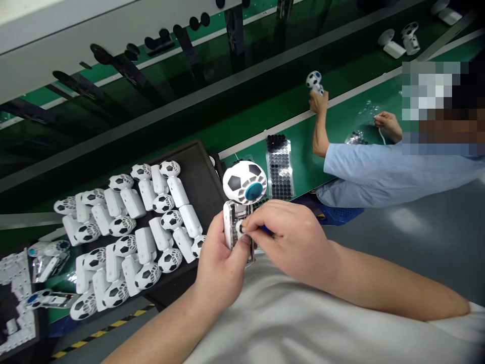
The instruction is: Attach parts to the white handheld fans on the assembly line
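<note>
Holds a white, soccer-ball-headed device (244, 183) out front in the left hand (222, 265) and pinches with the right hand (291, 232) at a small, mostly hidden part (239, 228) on its lower half. Has a black tray (202, 177) of similar devices (146, 245) just to the left and, beyond on the green counter (306, 164), a sheet of black dots (279, 167).

The lone head view looks out from above the wearer's chest, forward and steeply down, with the left hand (222, 268) and right hand (293, 230) close and near mid-frame. It sits tilted, so the green bench (312, 156) slants up rightward. The black tray (200, 174) lies to the left; a co-worker's sleeve (379, 164) is farther off, right. The dim top edge is hard to read.
</note>
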Demonstrator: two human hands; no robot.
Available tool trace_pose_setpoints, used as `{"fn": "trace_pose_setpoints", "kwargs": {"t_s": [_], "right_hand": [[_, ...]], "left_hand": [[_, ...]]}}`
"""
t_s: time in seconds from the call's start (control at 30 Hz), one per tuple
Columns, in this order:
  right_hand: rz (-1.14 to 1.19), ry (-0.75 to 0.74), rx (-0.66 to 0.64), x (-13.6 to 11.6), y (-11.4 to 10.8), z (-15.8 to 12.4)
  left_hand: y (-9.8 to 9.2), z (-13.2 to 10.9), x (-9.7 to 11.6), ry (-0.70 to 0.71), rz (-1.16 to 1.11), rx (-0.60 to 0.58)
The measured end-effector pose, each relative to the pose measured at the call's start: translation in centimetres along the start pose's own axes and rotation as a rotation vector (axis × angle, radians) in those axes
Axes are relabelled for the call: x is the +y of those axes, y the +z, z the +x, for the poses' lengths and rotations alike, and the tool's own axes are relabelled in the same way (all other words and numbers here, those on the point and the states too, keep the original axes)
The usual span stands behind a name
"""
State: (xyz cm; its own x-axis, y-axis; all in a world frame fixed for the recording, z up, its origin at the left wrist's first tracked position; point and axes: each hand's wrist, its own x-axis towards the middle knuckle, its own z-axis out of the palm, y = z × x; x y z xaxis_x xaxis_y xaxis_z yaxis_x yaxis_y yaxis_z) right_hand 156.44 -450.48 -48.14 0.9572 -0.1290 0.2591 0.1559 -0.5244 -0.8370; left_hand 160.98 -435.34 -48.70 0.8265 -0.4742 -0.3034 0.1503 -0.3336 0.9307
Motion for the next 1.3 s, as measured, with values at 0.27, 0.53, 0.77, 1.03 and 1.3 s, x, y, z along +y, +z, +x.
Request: {"fn": "trace_pose_setpoints", "kwargs": {"t_s": [0.27,0.53,0.77,1.03,1.3], "right_hand": [[0.057,-0.046,0.097,0.4,0.8,-0.6],[0.131,-0.139,0.157,0.4,0.5,-0.3],[0.139,0.013,0.181,-0.1,0.7,-0.1],[0.547,0.608,0.189,-0.6,2.1,0.3],[1.018,0.849,0.245,2.3,1.7,0.8]], "left_hand": [[0.2,0.2,0.0,0.051,0.011,0.006],[0.3,0.2,1.1,0.091,0.010,-0.015],[0.3,0.2,1.3,0.146,0.051,0.020],[0.1,0.4,0.1,0.093,0.004,0.018],[0.3,-0.6,-0.2,-0.353,-0.551,-0.091]]}}
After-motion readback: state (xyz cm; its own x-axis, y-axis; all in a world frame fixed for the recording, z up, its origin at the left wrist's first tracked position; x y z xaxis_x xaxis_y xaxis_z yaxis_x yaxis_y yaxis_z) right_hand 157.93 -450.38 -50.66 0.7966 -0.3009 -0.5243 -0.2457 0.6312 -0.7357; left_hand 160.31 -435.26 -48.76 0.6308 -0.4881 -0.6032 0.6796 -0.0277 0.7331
